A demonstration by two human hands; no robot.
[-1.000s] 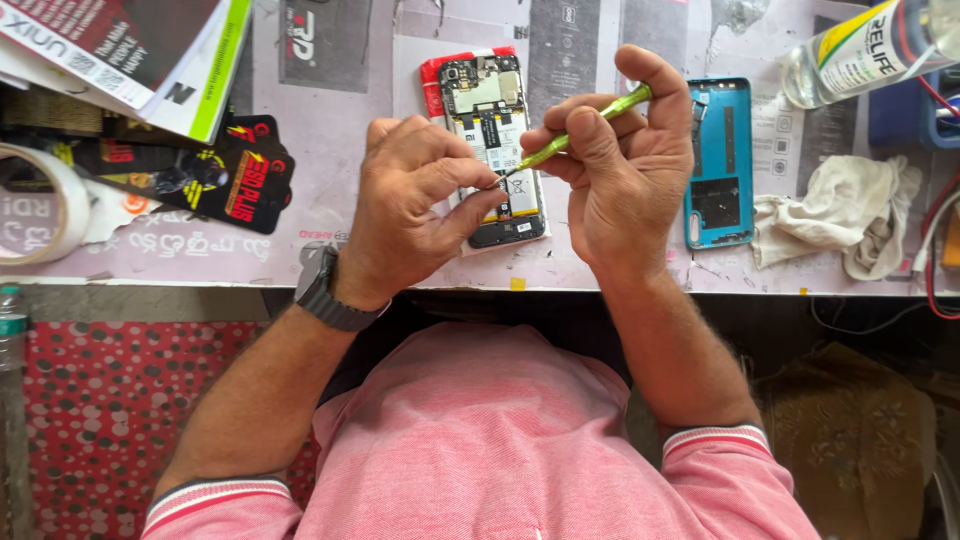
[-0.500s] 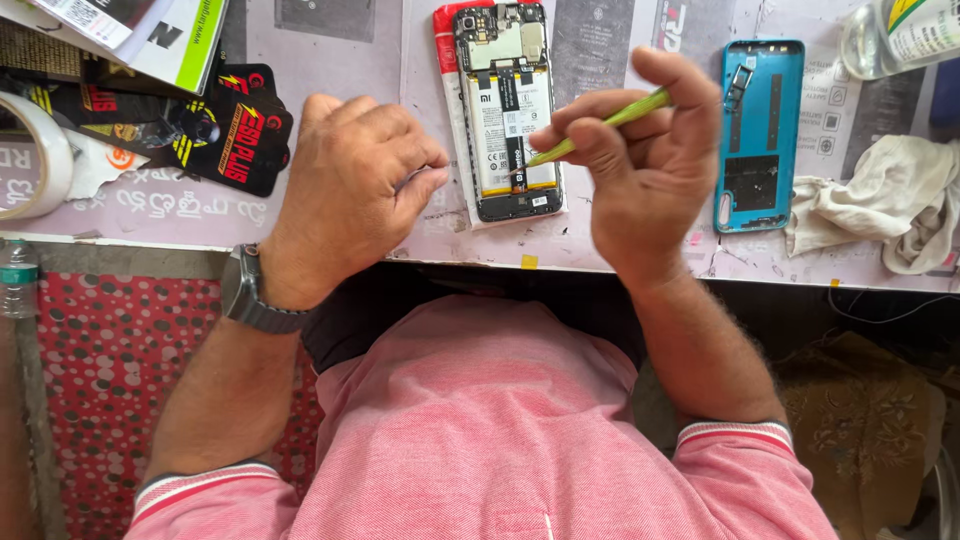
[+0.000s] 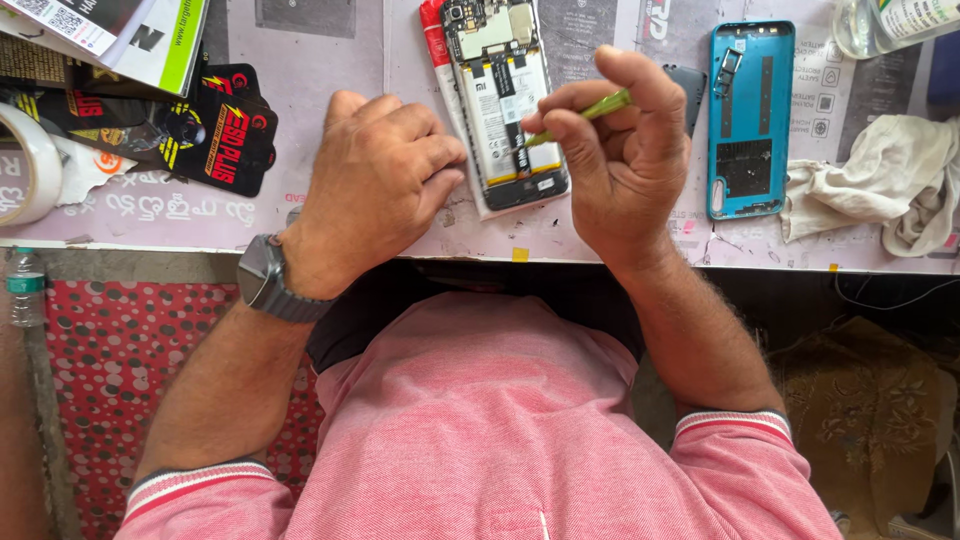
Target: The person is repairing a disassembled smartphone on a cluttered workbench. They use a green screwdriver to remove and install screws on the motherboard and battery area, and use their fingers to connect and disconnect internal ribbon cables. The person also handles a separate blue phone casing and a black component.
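The opened phone [image 3: 505,105] lies back-off on the worktop [image 3: 330,210], battery and boards showing, and it's our landmark. Left hand [image 3: 375,190] rests just left of it, fingers curled together and knuckles up, fingertips touching the phone's red edge and holding nothing. Right hand [image 3: 625,150] sits just right of the phone, fingers pinching a slim green tool [image 3: 580,112] whose tip angles down onto the lower battery area; whether it actually touches a connector I can't quite tell.

The risk, as I judge it: that tip skids or digs, nicking the battery or a ribbon cable, since the phone is braced from one side only. The phone's lower end also lies near the worktop's front edge, so a hard push could slide it off.

Room is tight: the blue back cover [image 3: 750,120] is near on the right with a white cloth [image 3: 880,180] beyond, dark packets [image 3: 210,130] and a tape roll [image 3: 25,165] well left.
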